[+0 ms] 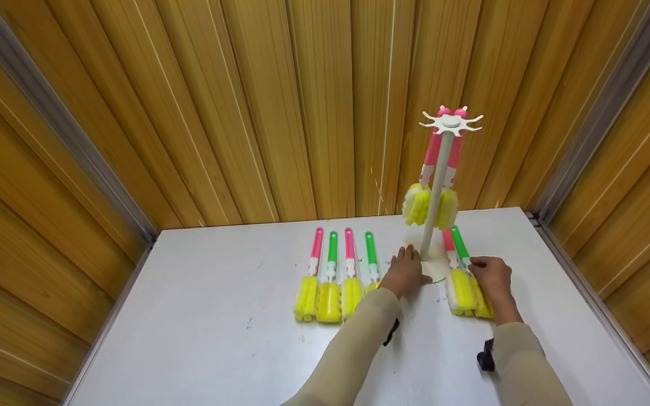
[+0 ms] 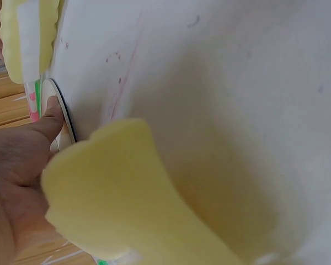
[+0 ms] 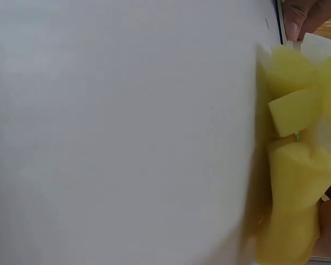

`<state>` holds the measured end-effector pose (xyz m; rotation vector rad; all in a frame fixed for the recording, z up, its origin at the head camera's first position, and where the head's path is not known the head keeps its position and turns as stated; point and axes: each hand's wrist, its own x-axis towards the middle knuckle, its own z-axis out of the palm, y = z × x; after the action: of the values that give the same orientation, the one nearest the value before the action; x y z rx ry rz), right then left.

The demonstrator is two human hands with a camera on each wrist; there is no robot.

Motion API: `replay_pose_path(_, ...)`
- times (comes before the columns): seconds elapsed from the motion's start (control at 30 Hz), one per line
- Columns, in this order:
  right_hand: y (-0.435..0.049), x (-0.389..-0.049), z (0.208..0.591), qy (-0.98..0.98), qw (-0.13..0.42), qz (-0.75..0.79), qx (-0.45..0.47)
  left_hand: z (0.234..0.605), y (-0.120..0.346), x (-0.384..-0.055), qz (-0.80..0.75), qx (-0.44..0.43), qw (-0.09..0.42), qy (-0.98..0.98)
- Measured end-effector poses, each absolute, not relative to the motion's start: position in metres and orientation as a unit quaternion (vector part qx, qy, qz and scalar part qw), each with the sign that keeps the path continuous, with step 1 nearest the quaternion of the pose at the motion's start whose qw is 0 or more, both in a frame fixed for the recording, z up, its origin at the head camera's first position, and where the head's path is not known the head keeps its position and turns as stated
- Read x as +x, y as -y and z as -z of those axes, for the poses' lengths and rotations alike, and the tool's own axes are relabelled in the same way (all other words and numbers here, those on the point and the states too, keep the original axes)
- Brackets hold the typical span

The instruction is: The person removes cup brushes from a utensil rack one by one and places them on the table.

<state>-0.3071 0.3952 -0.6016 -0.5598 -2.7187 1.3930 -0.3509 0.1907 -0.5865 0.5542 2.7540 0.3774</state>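
Observation:
A white stand (image 1: 437, 203) with a hooked top stands on a round base (image 1: 438, 272). My left hand (image 1: 405, 276) rests on that base, its thumb lying on the rim in the left wrist view. My right hand (image 1: 492, 277) pinches a green-handled sponge brush (image 1: 460, 243) near its neck; the brush lies right of the base, its yellow head (image 3: 298, 187) in the right wrist view. Against it lies a pink-handled sponge brush (image 1: 460, 293). Two pink-handled brushes (image 1: 417, 204) hang from the hooks. My right fingertips are partly hidden in the right wrist view.
Left of the stand several sponge brushes (image 1: 306, 296) lie in a row, pink and green handles alternating. The nearest one's green handle (image 1: 370, 248) shows, its head partly behind my left arm. Wood-patterned walls (image 1: 280, 113) border the white table (image 1: 206, 316).

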Motion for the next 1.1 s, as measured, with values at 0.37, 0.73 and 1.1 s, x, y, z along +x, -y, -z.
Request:
replay_pose_path(0.37,-0.389,-0.299,0.59,0.908,0.021,-0.382,-0.171,0.584,-0.193,-0.349,-0.117,0.194,0.158,-0.961)
replay_pose_path(0.73,-0.38,-0.303,0.574,0.911,0.102,-0.366,-0.164,0.585,-0.192,-0.352,-0.13,0.183,0.169,-0.96)
replay_pose_path(1.1,-0.362,-0.315,0.536,0.899,0.207,-0.374,-0.096,0.584,-0.192,-0.352,-0.123,0.187,0.159,-0.962)
